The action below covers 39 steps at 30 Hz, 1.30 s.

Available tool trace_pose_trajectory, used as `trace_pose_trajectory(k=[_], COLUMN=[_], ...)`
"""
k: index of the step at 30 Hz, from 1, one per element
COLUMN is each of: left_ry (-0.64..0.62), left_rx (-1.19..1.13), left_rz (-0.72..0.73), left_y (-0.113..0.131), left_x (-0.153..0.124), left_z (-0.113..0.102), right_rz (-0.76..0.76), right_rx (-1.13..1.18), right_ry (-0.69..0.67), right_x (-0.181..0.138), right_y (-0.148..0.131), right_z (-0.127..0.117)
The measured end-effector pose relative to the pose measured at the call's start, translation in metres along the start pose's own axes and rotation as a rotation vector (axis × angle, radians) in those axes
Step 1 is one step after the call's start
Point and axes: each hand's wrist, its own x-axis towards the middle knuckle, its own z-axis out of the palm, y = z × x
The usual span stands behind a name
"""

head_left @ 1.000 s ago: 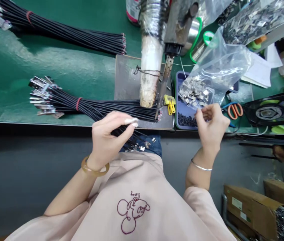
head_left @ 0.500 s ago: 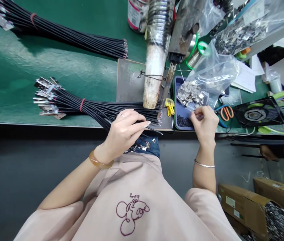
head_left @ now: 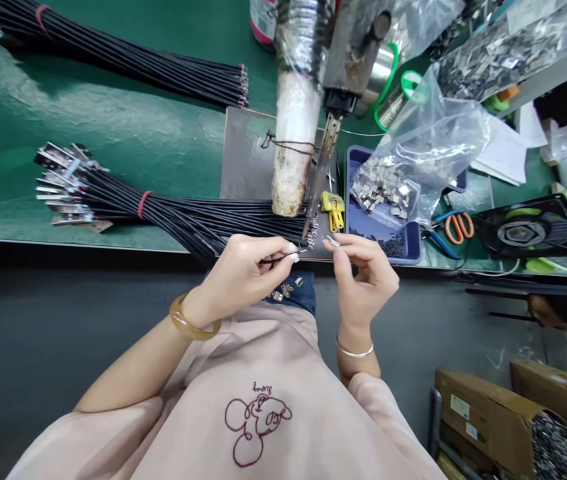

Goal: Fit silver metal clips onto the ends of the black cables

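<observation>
A worker in a pale pink top, embroidered in dark thread, brings both hands together at the front edge of a green-topped workbench (head_left: 113, 120), near the centre of the frame. The left hand (head_left: 241, 270), a honey-coloured bangle at its wrist, has thumb and fingers closed in a pinch on a thin black cable (head_left: 302, 251), whose bare tip pokes out just to the right of the fingertips. The right hand (head_left: 368, 277), with a slim silver bangle below it, is half curled, thumb and forefinger nipping a small silver metal piece (head_left: 333, 241) at their ends. Cable tip and metal piece face each other across a narrow gap, apart.

Just above the left hand, a red-banded bundle of black cables (head_left: 188, 215) stretches from the left of the frame to the centre, beneath a slender metal rod (head_left: 324, 167) slanting down from the top. Right of centre sits a purple-blue plastic tray (head_left: 358, 220) with a clear plastic bag of silver metal pieces (head_left: 383, 190) in it.

Half a second earlier, the right hand was at the tray's lower edge; now it has moved left, beside the left hand. More cable then extended past the left fingertips; now only a short end shows.
</observation>
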Motion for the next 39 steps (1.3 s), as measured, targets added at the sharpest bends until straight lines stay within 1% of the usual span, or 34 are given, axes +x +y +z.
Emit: trace_pose_trajectory(k=[2, 5, 7, 11, 14, 20, 22, 24, 28, 30, 32, 35, 39], left_ry=[-0.010, -0.046, -0.078, -0.134, -0.167, -0.229, -0.230, -0.211, -0.159, -0.123, -0.058, 0.020, 0.028], left_rx=[-0.084, -0.160, -0.183, -0.209, -0.242, -0.278, -0.278, -0.280, -0.276, -0.290, -0.317, -0.345, -0.357], left_rz=[-0.110, -0.215, -0.255, -0.289, -0.292, -0.302, -0.299, -0.282, -0.229, -0.239, -0.278, -0.333, -0.381], left_y=[0.001, 0.002, 0.001, 0.000, 0.000, 0.000, 0.000, 0.001, 0.001, 0.002, 0.004, 0.006, 0.006], left_x=[0.000, 0.000, 0.001, 0.003, 0.005, 0.007, 0.007, 0.008, 0.009, 0.008, 0.008, 0.007, 0.005], left_z=[0.001, 0.003, 0.003, 0.001, -0.001, -0.005, -0.005, -0.005, -0.006, -0.005, -0.003, 0.002, 0.007], right_rz=[0.067, 0.152, 0.164, 0.147, 0.084, -0.140, -0.172, -0.137, 0.085, 0.128, 0.090, -0.033, -0.232], right_rx=[0.046, 0.120, 0.151, 0.165, 0.140, -0.016, -0.051, -0.021, 0.153, 0.154, 0.105, 0.052, -0.077], right_ry=[-0.103, -0.246, -0.271, -0.259, -0.253, -0.239, -0.236, -0.241, -0.289, -0.253, -0.174, -0.080, -0.029], right_x=[-0.004, -0.007, -0.009, -0.011, -0.011, -0.011, -0.011, -0.011, -0.010, -0.010, -0.011, -0.014, -0.018], right_y=[0.004, 0.008, 0.008, 0.010, 0.012, 0.009, 0.009, 0.009, 0.012, 0.012, 0.011, 0.006, 0.000], right_z=[0.005, 0.011, 0.014, 0.016, 0.015, 0.012, 0.012, 0.012, 0.014, 0.014, 0.013, 0.011, 0.012])
